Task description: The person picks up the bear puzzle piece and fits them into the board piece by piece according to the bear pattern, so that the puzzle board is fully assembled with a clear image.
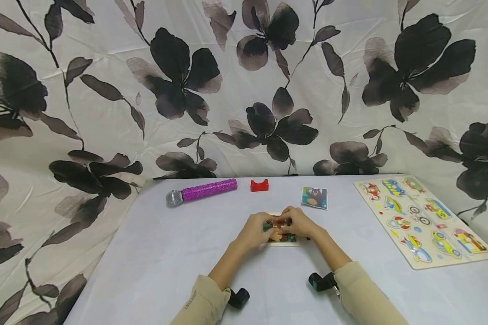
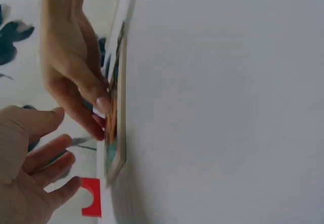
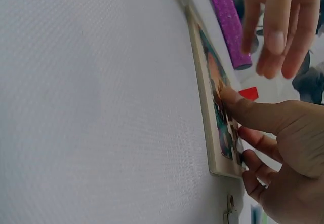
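A small wooden picture puzzle (image 1: 282, 244) with dark green, brown and orange pieces lies flat in front of me, partly hidden by my hands. My left hand (image 1: 253, 229) is at its left side in the head view. The left wrist view shows that hand's (image 2: 31, 158) fingers loosely spread, apart from the board and holding nothing. With thumb and fingertips on the picture, my right hand (image 1: 300, 223) pinches at a brown puzzle piece (image 3: 221, 89); its outline is partly covered. The right thumb (image 3: 238, 100) lies on the picture and the other fingers are bent at the far side.
Behind the puzzle lie a purple glitter microphone (image 1: 209, 189), a red notched block (image 1: 259, 185) and a small picture card (image 1: 314, 198). A large wooden vehicle puzzle board (image 1: 427, 221) is on the right. Floral cloth (image 1: 227, 90) hangs behind the white table (image 1: 158, 266).
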The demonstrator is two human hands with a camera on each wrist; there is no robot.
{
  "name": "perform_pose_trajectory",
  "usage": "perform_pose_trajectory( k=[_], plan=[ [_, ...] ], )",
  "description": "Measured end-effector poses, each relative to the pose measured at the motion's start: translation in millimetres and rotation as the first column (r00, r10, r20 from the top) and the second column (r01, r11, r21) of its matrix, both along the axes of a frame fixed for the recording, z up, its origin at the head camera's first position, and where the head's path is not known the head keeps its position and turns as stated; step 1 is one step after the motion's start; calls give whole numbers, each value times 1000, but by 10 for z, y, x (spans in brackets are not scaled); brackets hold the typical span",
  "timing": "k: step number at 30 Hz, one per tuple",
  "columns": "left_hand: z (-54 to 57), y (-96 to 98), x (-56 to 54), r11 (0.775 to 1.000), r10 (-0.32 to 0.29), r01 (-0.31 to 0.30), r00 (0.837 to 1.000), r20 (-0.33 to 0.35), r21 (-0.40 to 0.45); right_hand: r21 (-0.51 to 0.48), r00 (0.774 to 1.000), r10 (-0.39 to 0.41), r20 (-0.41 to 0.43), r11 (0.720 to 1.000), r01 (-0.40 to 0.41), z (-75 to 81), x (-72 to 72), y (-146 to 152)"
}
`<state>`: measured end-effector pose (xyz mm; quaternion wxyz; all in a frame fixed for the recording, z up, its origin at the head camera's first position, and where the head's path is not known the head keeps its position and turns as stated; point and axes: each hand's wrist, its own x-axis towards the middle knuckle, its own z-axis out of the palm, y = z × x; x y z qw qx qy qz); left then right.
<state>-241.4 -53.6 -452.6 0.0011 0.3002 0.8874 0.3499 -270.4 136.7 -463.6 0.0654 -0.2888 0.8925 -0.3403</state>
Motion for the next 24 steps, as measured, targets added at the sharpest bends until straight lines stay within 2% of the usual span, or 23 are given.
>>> perform_pose_trajectory(
  k=[2, 3, 7, 10, 13, 17, 20, 24],
  plan=[
    [-14, 18, -120, 998, 32, -33, 999, -15, -50, 10, 1000, -13, -17, 1000, 13, -9, -1, 3],
    [-23, 24, -176, 995, 32, -32, 999, 0, -90, 15, 1000, -20, -23, 1000, 20, -16, -4, 2],
    [-81, 32, -369, 966, 3, 19, 996, 84, -259, 33, 999, -40, -31, 999, 41, -30, -14, -4],
    [-121, 18, -459, 949, -7, 49, 991, 133, -311, 21, 999, -51, -17, 998, 51, -21, -8, -5],
    [-139, 2, -491, 949, -16, 63, 988, 153, -308, 30, 998, -52, -26, 998, 53, -14, 6, 3],
    [-149, -9, -472, 951, -38, 87, 985, 167, -295, 104, 996, -35, -81, 994, 44, -15, 33, 30],
    [-158, -18, -458, 953, -46, 92, 986, 161, -290, 167, 991, -2, -134, 986, 25, -6, 52, 30],
    [-171, -36, -464, 957, -58, 96, 988, 145, -273, 204, 985, 16, -173, 979, 20, 8, 62, 1]
  ],
)
